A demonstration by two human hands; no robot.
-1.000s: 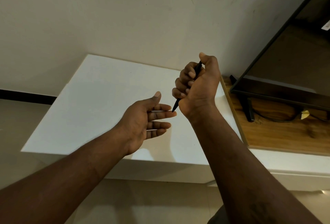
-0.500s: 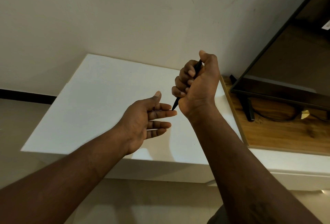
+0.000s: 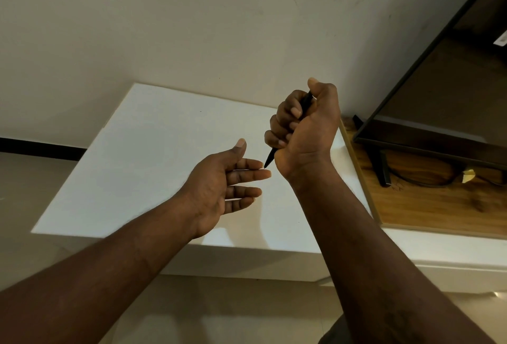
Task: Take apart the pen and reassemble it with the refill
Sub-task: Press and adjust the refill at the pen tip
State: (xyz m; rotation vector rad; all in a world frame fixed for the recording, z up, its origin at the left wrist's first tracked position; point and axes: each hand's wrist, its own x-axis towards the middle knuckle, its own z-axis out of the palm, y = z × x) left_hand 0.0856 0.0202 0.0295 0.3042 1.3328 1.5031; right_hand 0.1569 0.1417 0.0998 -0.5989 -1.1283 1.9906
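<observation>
A black pen (image 3: 270, 157) stands nearly upright inside my right hand (image 3: 307, 129), which grips it in a fist with the thumb over its top end. Only the pointed tip below the fist and a short piece of barrel near the thumb show. My left hand (image 3: 225, 181) is held out flat beside it, palm turned sideways, fingers straight. Its fingertips lie just below the pen tip, and I cannot tell whether they touch it. Both hands hover above the white table (image 3: 142, 157).
A wooden stand (image 3: 428, 206) adjoins the white table on the right. On it sits a dark TV (image 3: 450, 102) with a black foot (image 3: 382, 168) and a cable. A plain wall rises behind; tiled floor lies below.
My right hand with the pen has risen slightly. The left hand has stayed flat and in place.
</observation>
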